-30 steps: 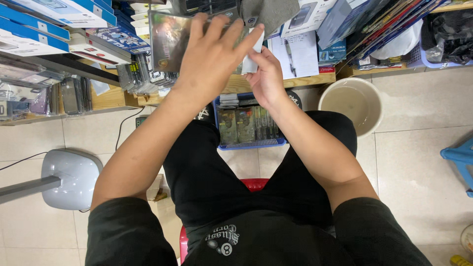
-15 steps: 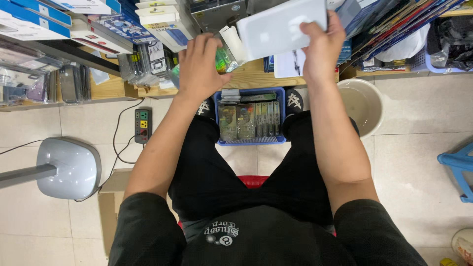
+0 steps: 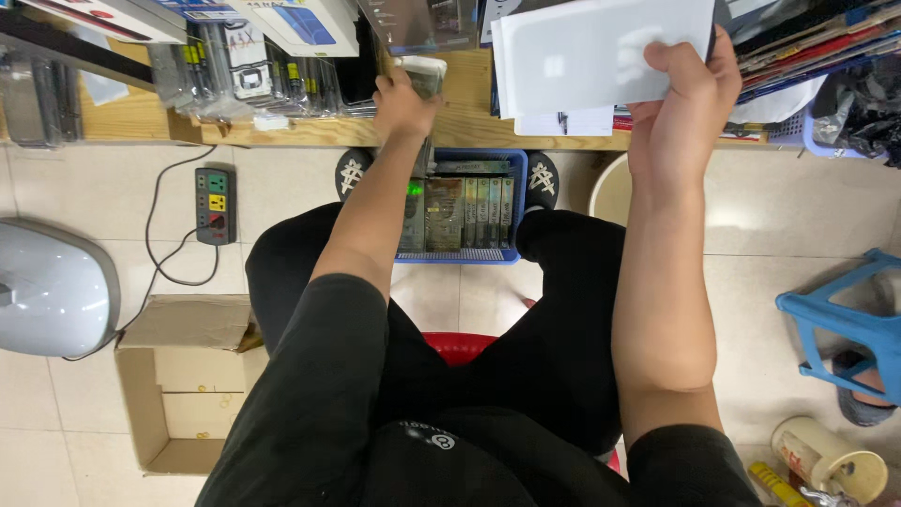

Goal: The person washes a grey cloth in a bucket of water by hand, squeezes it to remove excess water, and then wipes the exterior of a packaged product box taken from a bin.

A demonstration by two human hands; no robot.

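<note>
White and flat, a stack of thin rectangular packs is sitting at the top centre of the frame, gripped by the right hand; the thumb is pressing across the front face while the other fingers are wrapping behind, clamped on its right edge. The front pack is showing a plain pale face with a small faint mark in the middle, and further sheet edges are peeking out at its left and bottom sides.

The left hand is reaching to the wooden shelf left of centre, fingers curled around a small clear-wrapped packet; it seems to be held, though the grip is partly hidden behind the knuckles.

Below the shelf, between the person's feet, a blue basket is holding upright packets in a row. A power strip is lying on the tiled floor at the left, an open cardboard box is sitting at lower left, and a blue stool is standing at the right edge.
</note>
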